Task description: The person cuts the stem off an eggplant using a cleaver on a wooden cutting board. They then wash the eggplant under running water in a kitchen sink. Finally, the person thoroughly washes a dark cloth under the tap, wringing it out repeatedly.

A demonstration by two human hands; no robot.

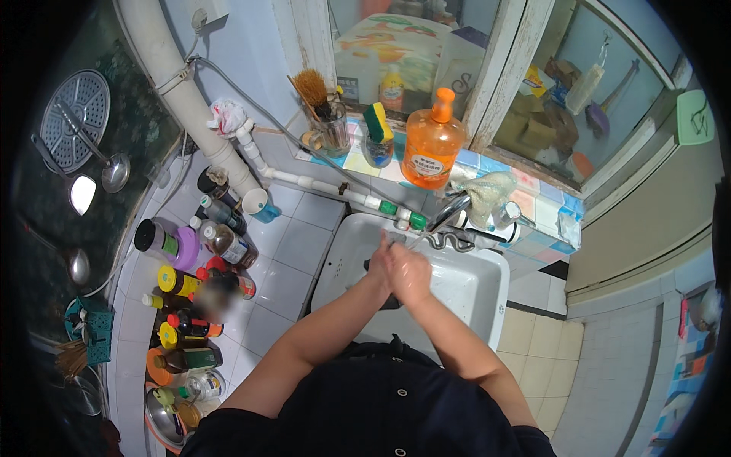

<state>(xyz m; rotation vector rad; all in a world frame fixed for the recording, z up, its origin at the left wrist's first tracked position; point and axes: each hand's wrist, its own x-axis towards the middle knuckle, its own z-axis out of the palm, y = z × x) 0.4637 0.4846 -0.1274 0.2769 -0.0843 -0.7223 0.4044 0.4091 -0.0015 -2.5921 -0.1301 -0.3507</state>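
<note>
Over the white sink [499, 297], my left hand [378, 265] and my right hand [410, 273] are pressed together, wet, beside the metal faucet [449, 213]. A thin stream of water falls from its spout close to my right hand. One finger of my left hand points up toward the wall; its other fingers are hidden against my right hand. The fingers of my right hand curl over my left hand. Something dark [391, 302] shows below and around my hands in the sink; I cannot make out what it is.
A knitted cloth [487, 196] hangs by the faucet. On the ledge stand an orange pump bottle [434, 145], a sponge [378, 123] in a glass, and a glass with brushes [329, 129]. Several sauce bottles [228, 244] and a paper cup [257, 202] crowd the tiled counter at left.
</note>
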